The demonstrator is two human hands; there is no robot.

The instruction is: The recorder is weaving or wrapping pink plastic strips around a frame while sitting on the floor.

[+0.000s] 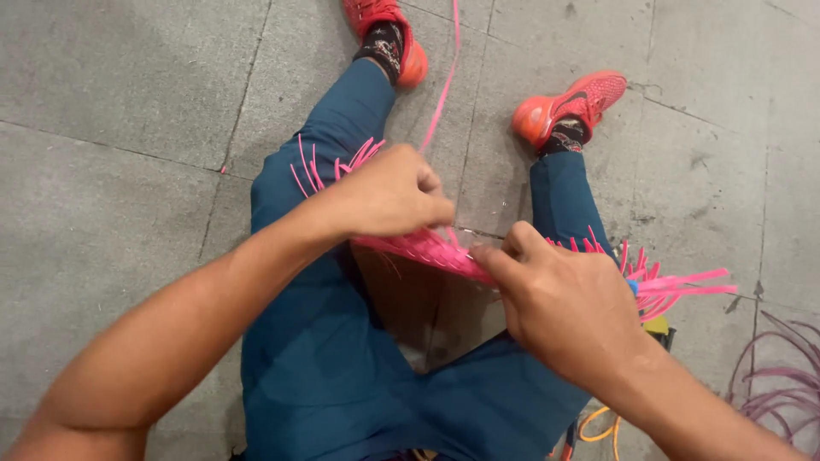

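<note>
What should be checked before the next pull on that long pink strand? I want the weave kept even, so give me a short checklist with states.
1. Left hand has a grip on the long pink strand: ok, closed fist with the strand running up out of it.
2. Right hand steadies the pink woven piece: ok, fingertips pinch its edge.
3. Strand's path clear: ok, it passes up between the orange shoes without touching them.
4. Strand's far end free: cannot tell, it leaves the top of the picture.
5. Loose pink ends kept off the working spot: ok, they fan outward past the right hand.
6. Weave tightness under the hands: cannot tell, hidden.
</note>
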